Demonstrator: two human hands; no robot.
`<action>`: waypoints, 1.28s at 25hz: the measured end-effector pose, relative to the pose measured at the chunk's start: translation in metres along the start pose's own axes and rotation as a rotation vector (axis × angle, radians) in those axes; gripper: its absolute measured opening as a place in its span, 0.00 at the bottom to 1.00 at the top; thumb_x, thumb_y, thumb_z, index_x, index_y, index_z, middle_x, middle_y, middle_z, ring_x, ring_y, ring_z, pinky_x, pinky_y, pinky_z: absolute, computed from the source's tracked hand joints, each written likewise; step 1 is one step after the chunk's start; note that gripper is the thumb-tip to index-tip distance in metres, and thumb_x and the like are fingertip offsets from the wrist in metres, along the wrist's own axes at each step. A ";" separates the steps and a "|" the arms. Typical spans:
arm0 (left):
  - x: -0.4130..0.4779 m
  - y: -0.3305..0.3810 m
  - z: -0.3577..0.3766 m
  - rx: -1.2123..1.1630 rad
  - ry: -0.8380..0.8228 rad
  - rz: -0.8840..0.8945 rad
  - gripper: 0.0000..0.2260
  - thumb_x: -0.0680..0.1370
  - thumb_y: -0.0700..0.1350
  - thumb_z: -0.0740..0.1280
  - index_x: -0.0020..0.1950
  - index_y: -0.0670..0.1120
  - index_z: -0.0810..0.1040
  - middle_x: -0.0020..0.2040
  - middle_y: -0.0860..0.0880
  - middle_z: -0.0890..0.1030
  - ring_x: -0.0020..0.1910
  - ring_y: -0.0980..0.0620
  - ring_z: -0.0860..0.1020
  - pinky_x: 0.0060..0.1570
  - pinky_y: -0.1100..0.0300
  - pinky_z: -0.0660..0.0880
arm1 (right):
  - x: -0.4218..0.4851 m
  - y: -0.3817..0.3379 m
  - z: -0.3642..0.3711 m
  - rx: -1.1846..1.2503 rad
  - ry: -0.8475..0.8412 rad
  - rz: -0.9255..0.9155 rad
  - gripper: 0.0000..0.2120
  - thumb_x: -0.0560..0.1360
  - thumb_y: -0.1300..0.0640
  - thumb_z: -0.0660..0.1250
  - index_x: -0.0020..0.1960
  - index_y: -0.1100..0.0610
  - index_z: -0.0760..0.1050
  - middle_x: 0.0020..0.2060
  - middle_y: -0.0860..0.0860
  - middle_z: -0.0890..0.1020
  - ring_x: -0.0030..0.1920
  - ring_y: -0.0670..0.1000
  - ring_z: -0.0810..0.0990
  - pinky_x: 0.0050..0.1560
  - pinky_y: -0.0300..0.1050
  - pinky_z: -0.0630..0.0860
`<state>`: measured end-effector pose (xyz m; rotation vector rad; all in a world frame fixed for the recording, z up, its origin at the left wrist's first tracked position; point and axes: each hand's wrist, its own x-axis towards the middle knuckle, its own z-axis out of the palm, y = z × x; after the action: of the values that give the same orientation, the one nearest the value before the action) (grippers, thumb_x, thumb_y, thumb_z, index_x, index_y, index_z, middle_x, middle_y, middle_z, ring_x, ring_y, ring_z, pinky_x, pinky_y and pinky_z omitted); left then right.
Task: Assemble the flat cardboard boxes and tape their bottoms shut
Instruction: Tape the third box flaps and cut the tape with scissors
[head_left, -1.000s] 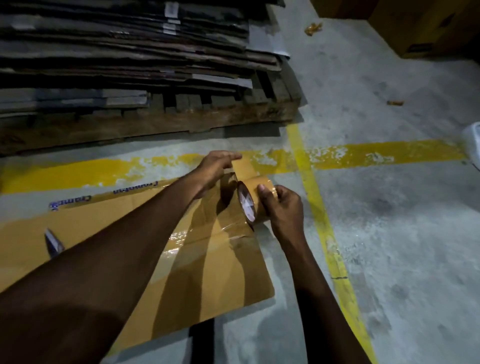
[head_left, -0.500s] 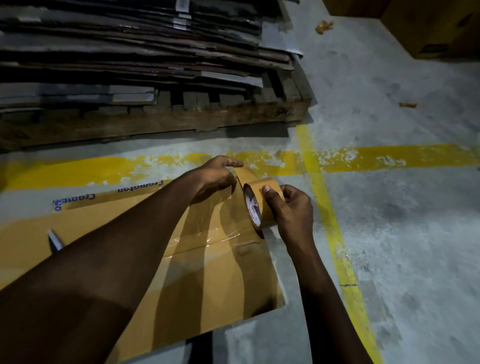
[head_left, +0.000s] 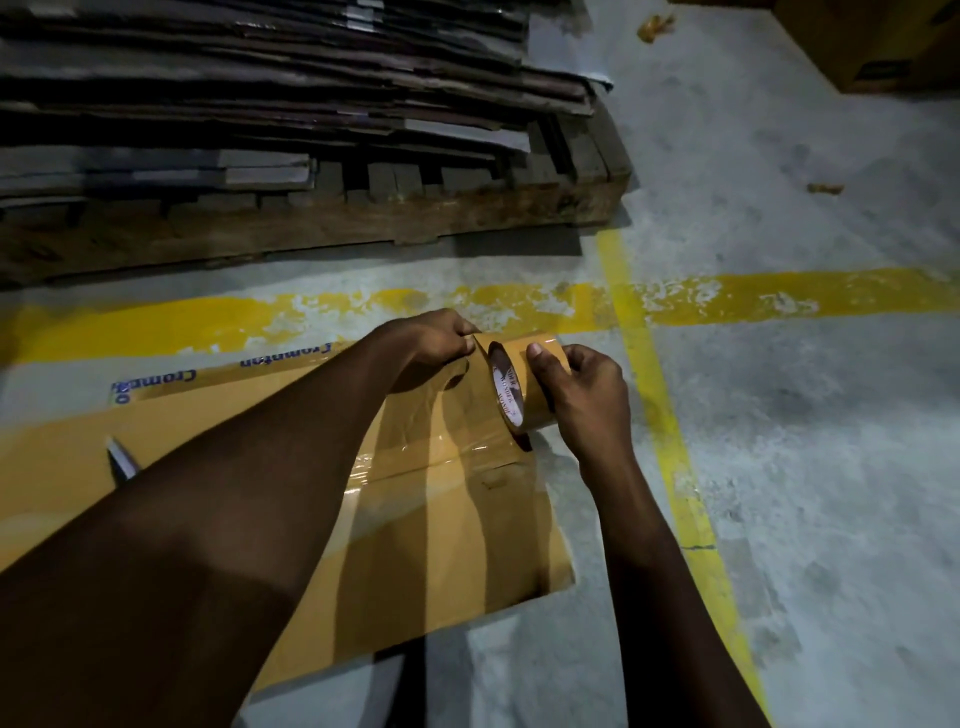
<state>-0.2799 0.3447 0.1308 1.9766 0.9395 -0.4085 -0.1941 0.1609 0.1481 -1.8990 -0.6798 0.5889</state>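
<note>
Concrete floor (head_left: 805, 467), flat box (head_left: 415, 561), right hand (head_left: 587, 400) gripping tape roll (head_left: 511, 353), left hand (head_left: 431, 343) pinching its loose end

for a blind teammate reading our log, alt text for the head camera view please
Seen from above, a person's right hand grips a brown tape roll while the left hand pinches its loose end over a flat cardboard box lying on a concrete floor with yellow lines. A wooden pallet stacked with flat cardboard sits behind.

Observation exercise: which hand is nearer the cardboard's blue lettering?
Left. The left hand is just right of the blue lettering; the right hand grips the tape roll farther right.
</note>
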 end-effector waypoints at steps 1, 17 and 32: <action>-0.003 0.000 0.002 0.017 -0.003 -0.016 0.15 0.83 0.44 0.57 0.68 0.43 0.73 0.65 0.45 0.75 0.62 0.44 0.74 0.59 0.55 0.67 | -0.003 0.000 -0.002 0.008 -0.004 0.016 0.22 0.71 0.41 0.65 0.35 0.60 0.75 0.26 0.48 0.76 0.29 0.48 0.72 0.33 0.48 0.67; -0.027 -0.001 0.029 0.185 0.367 -0.078 0.16 0.83 0.53 0.56 0.67 0.53 0.75 0.69 0.44 0.73 0.69 0.40 0.68 0.68 0.40 0.56 | -0.132 0.032 -0.052 -0.014 0.141 0.050 0.23 0.71 0.38 0.63 0.34 0.59 0.72 0.27 0.54 0.74 0.29 0.46 0.69 0.31 0.46 0.64; -0.017 -0.018 0.027 0.086 0.328 -0.019 0.14 0.81 0.55 0.58 0.63 0.55 0.76 0.66 0.46 0.76 0.65 0.41 0.72 0.66 0.38 0.63 | -0.180 0.053 -0.059 -0.129 0.277 0.069 0.19 0.73 0.42 0.62 0.29 0.49 0.61 0.22 0.46 0.64 0.25 0.44 0.64 0.28 0.37 0.58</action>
<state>-0.3026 0.3202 0.1152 2.1552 1.1608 -0.1371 -0.2754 -0.0182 0.1405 -2.0814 -0.4838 0.3205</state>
